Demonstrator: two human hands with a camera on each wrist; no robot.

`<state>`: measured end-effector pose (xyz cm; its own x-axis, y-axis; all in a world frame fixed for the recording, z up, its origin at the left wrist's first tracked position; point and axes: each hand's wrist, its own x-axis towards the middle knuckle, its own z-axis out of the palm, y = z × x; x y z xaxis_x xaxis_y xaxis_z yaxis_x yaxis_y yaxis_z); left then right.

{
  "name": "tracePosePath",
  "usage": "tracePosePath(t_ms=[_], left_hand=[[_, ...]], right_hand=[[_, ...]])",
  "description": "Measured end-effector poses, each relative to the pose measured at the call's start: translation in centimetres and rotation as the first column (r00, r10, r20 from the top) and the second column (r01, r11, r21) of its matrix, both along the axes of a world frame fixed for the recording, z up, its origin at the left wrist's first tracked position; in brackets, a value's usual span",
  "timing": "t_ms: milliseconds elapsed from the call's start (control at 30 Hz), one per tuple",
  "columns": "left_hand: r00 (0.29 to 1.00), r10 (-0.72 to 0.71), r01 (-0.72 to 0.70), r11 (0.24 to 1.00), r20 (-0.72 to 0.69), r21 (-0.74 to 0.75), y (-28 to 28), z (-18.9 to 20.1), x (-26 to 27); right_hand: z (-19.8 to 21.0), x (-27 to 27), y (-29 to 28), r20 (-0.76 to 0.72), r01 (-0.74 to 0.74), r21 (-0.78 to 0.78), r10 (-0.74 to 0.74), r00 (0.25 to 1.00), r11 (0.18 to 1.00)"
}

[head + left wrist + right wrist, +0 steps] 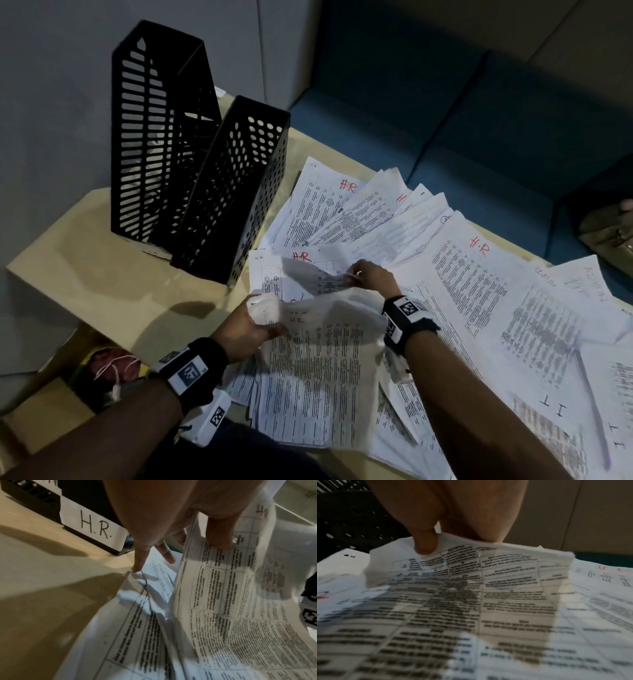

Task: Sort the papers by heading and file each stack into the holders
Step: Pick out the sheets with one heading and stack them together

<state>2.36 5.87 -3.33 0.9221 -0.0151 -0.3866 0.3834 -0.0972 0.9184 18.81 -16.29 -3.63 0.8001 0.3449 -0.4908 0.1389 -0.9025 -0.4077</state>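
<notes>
Just beside the H.R. holder [233,192], our left hand [246,329] grips a stack of H.R. papers [318,370] while our right hand [373,277] pinches the lifted sheet [471,566]. Its heading stays hidden under the curl; the print is blurred beyond reading

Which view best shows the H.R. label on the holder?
The left wrist view: the H.R. label faces it, sharp and readable on the holder's base. The head view shows the holders from behind; the right wrist shows only perforated wall.
</notes>
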Motion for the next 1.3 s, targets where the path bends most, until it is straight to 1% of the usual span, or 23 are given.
tracePosePath(t_ms=[33, 100, 167, 233, 300, 367, 400, 500, 533, 600, 700, 767, 833, 900, 933, 1000, 1067, 1100, 1133, 1167, 1233, 1267, 1300], left_hand=[[1.000, 0.010, -0.010, 1.000, -0.011, 0.015, 0.2, -0.3, -0.1], [0.999, 0.042, -0.041, 0.999, -0.031, 0.030, 0.5, -0.7, -0.4], [0.998, 0.051, -0.050, 0.998, -0.048, 0.038, 1.0, -0.8, -0.4], [0.998, 0.051, -0.049, 0.997, -0.027, 0.052, 1.5, -1.2, -0.8], [0.999, 0.040, -0.040, 0.997, -0.009, 0.060, 1.6, -0.9, -0.8], [0.996, 0.080, -0.079, 0.997, -0.039, 0.014, 1.3, -0.7, -0.6], [0.994, 0.102, -0.101, 0.995, -0.027, 0.011, 1.2, -0.8, -0.4], [0.978, 0.209, -0.208, 0.976, -0.014, 0.066, 0.4, 0.1, 0.6], [0.968, 0.251, -0.248, 0.964, -0.015, 0.091, 0.2, 0.1, 0.8], [0.949, 0.309, -0.304, 0.949, -0.055, 0.088, -0.2, 0.5, 1.6], [0.938, 0.337, -0.328, 0.939, -0.086, 0.098, -0.5, 1.6, 3.1], [0.934, 0.351, -0.343, 0.933, -0.064, 0.109, -0.5, 1.9, 4.0], [0.931, 0.363, -0.358, 0.929, -0.039, 0.091, -0.6, 2.0, 4.6], [0.921, 0.384, -0.379, 0.922, -0.062, 0.077, -0.8, 2.2, 5.1], [0.924, 0.377, -0.369, 0.923, -0.060, 0.111, -0.8, 1.7, 5.2], [0.949, 0.314, -0.302, 0.931, -0.029, 0.207, -0.8, 1.5, 5.2], [0.970, 0.243, -0.238, 0.953, -0.004, 0.189, -0.6, 0.9, 5.2], [0.979, 0.206, -0.203, 0.962, 0.000, 0.181, -0.5, 1.0, 5.1], [0.980, 0.198, -0.194, 0.965, -0.008, 0.179, -0.5, 0.9, 5.0], [0.978, 0.209, -0.203, 0.962, -0.010, 0.181, -0.4, 1.1, 4.9], [0.967, 0.255, -0.252, 0.960, -0.012, 0.125, -0.5, 1.7, 4.8], [0.962, 0.271, -0.267, 0.958, -0.020, 0.104, -0.6, 2.2, 4.8], [0.962, 0.272, -0.269, 0.958, -0.024, 0.100, -0.7, 2.7, 4.7]], right_hand=[[0.2, -0.2, 0.3, 0.011, 0.043, 0.044, -0.044, 0.999, 0.998], [1.1, -0.9, 0.6, 0.017, 0.080, 0.133, -0.083, 0.996, 0.988], [2.2, -1.4, 0.6, 0.049, 0.120, 0.248, -0.136, 0.990, 0.961], [4.1, -1.6, 0.2, 0.100, 0.190, 0.381, -0.244, 0.965, 0.905], [6.7, -1.2, -0.6, 0.143, 0.224, 0.496, -0.334, 0.932, 0.839], [10.0, -0.5, -1.4, 0.258, 0.186, 0.582, -0.397, 0.881, 0.791], [11.9, -0.1, -1.9, 0.319, 0.154, 0.633, -0.436, 0.841, 0.759], [18.0, 0.4, -3.2, 0.402, 0.069, 0.759, -0.549, 0.733, 0.648], [19.9, 0.2, -3.7, 0.440, 0.030, 0.769, -0.562, 0.700, 0.639], [23.1, -0.4, -4.5, 0.531, -0.065, 0.763, -0.567, 0.629, 0.643], [26.1, -1.3, -5.5, 0.582, -0.227, 0.799, -0.622, 0.525, 0.556], [26.3, -1.1, -6.2, 0.566, -0.251, 0.820, -0.666, 0.486, 0.514], [24.7, -0.4, -6.3, 0.549, -0.161, 0.821, -0.677, 0.490, 0.548], [21.7, 0.2, -5.8, 0.493, -0.004, 0.805, -0.665, 0.561, 0.594], [19.7, 0.4, -5.4, 0.456, 0.078, 0.784, -0.657, 0.601, 0.616], [15.4, 0.2, -4.5, 0.412, 0.219, 0.697, -0.630, 0.658, 0.683], [11.7, -0.4, -3.1, 0.336, 0.319, 0.589, -0.584, 0.739, 0.742], [10.5, -0.7, -2.5, 0.289, 0.350, 0.554, -0.569, 0.770, 0.755], [9.7, -0.9, -1.9, 0.260, 0.370, 0.547, -0.573, 0.777, 0.751], [9.5, -0.7, -1.1, 0.245, 0.390, 0.565, -0.599, 0.762, 0.728], [10.8, -0.5, -0.5, 0.257, 0.396, 0.610, -0.645, 0.719, 0.686], [12.1, -0.4, -0.3, 0.261, 0.352, 0.651, -0.634, 0.728, 0.672], [13.5, -0.5, -0.2, 0.252, 0.290, 0.698, -0.603, 0.756, 0.655]])
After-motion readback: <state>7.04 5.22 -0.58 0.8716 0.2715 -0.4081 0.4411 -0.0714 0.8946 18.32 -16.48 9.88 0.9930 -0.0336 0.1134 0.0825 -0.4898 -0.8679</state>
